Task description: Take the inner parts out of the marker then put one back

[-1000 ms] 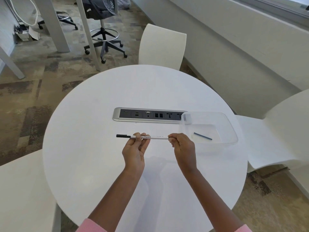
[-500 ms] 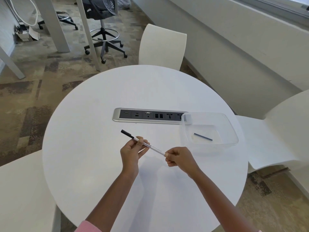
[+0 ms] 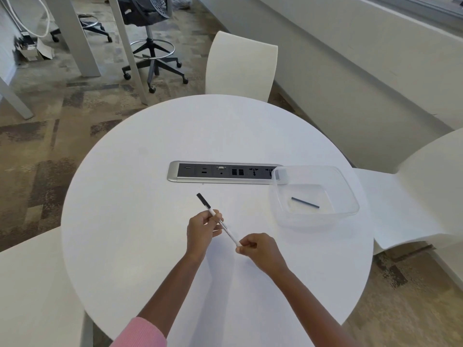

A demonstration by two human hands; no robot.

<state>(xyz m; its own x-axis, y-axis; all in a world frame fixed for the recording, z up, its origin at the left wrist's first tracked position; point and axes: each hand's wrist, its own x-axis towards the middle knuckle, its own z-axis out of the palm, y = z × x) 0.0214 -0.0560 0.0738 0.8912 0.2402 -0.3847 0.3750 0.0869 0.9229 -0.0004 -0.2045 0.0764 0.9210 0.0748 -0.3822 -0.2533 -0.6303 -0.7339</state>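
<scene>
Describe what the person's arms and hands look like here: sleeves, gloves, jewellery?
The left hand and right hand are bare: no gloves, and no rings, watch or bracelets visible. A pink knit sleeve covers the left arm near the picture's bottom edge, leaving the forearm uncovered. No sleeve shows on the right arm.

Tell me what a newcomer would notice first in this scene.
First, the left hand and right hand over the near middle of the round white table, both gripping a white marker with a black cap on its far end. Next, the clear container at the table's right, with one thin dark rod lying inside.
</scene>
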